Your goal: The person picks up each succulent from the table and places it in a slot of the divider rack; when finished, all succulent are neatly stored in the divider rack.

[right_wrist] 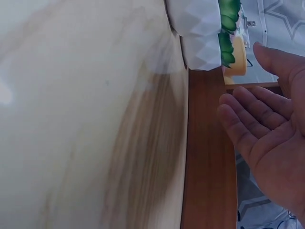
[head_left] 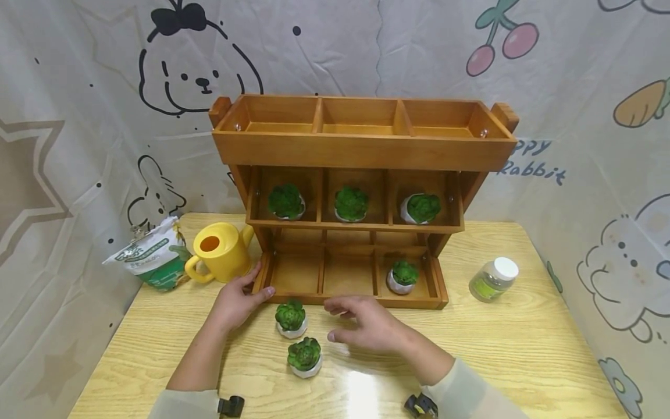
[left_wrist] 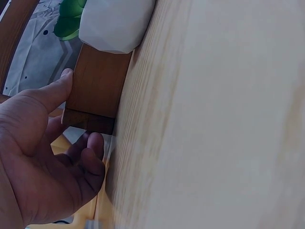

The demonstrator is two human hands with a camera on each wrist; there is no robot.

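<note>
A three-tier wooden plant shelf (head_left: 361, 152) stands at the back of the table. My left hand (head_left: 237, 302) grips the front left corner of its bottom tier; in the left wrist view the thumb is at the board's upper edge and the fingers curl by its end (left_wrist: 90, 121). Two potted succulents, one nearer the shelf (head_left: 291, 318) and one closer to me (head_left: 305, 356), stand on the table between the hands. My right hand (head_left: 366, 326) hovers in front of the bottom tier, right of these pots, fingers slightly bent and nothing held.
Three potted succulents fill the middle tier (head_left: 351, 203); another (head_left: 403, 276) sits in the bottom right compartment. Left of the shelf are a yellow watering can (head_left: 225, 256) and a green-white bag (head_left: 157, 256). A white-lidded jar (head_left: 493, 279) stands to its right.
</note>
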